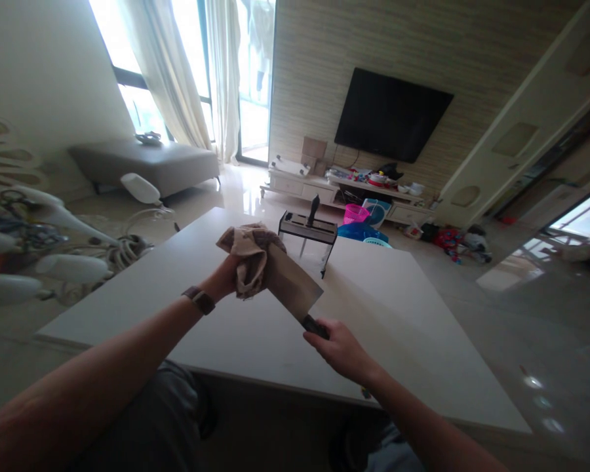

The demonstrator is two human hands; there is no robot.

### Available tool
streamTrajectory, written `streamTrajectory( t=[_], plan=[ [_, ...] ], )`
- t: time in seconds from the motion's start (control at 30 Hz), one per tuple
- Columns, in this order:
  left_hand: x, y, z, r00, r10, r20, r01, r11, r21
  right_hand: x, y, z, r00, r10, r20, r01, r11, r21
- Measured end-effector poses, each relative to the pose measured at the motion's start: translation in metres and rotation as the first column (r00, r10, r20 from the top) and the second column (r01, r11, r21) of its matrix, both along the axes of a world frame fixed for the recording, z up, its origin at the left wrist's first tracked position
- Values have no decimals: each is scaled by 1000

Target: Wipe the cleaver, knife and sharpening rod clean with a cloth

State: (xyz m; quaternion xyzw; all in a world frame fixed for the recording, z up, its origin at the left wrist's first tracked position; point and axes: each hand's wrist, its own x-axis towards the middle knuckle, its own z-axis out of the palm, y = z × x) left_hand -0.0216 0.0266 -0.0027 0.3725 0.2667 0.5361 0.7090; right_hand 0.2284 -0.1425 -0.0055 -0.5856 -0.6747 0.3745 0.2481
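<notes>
My right hand (341,349) is closed round the black handle of a cleaver (295,283), whose broad blade points up and to the left above the white table. A bunched beige-brown cloth (250,259) is wrapped over the far end of the blade. My left hand (225,276), with a dark band at the wrist, grips this cloth; most of its fingers are hidden behind the folds. Just beyond the blade stands a knife block (309,226) with a dark top and clear sides, and one black knife handle (314,208) sticks up from it.
The white table (398,314) spreads out in front of me. Lamp parts with white shades (73,269) and coiled cables lie at the left. Past the table are a pink basket (356,213), a blue tub (361,232) and a low TV cabinet (290,185).
</notes>
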Motion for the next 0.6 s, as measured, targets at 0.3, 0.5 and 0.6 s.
streamTrajectory(
  t=[0.3,0.5,0.6],
  plan=[
    [47,-24,-5,988,-52,146,75,985,-156,-23,12,-21,964,-170,-204,165,985,-41],
    [79,-40,-18,988,-43,151,75,974,-215,-42,21,-21,946,-197,-257,175,979,-104],
    [79,-38,-17,988,-9,151,37,981,-188,-44,24,-22,957,-182,-226,166,982,-88]
  ],
)
